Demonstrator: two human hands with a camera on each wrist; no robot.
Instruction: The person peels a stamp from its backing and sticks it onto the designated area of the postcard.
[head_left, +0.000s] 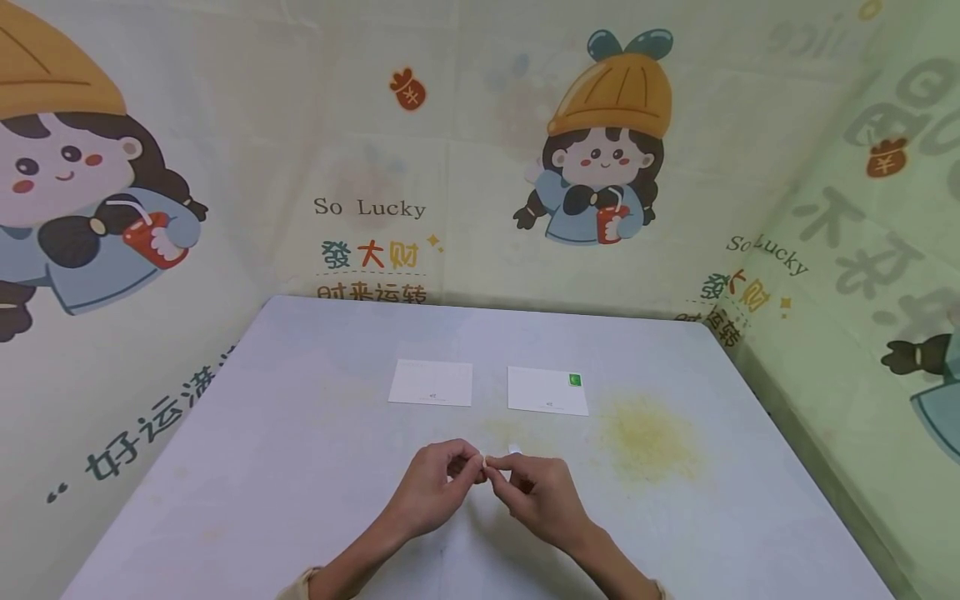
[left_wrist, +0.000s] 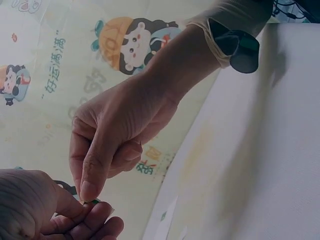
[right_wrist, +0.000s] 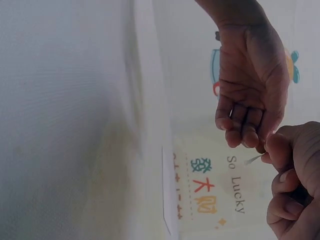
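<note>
In front of me both hands meet at the fingertips over the table. My left hand (head_left: 437,485) and right hand (head_left: 542,500) each pinch a small stamp between thumb and finger. Mostly hidden by fingers, the stamp (left_wrist: 94,201) shows a bit of green in the left wrist view; the right wrist view shows its thin whitish edge (right_wrist: 254,159). Beyond the hands lie two white cards. The left card (head_left: 431,382) bears only small print at its lower edge. On the right card (head_left: 543,390), a green stamp (head_left: 575,380) sits in the upper right corner.
A small white paper piece (head_left: 514,448) lies just behind the right hand's fingers. The white table (head_left: 300,467) has a yellowish patch (head_left: 651,437) at right. Printed cloth (head_left: 465,167) hangs behind the table and along its sides.
</note>
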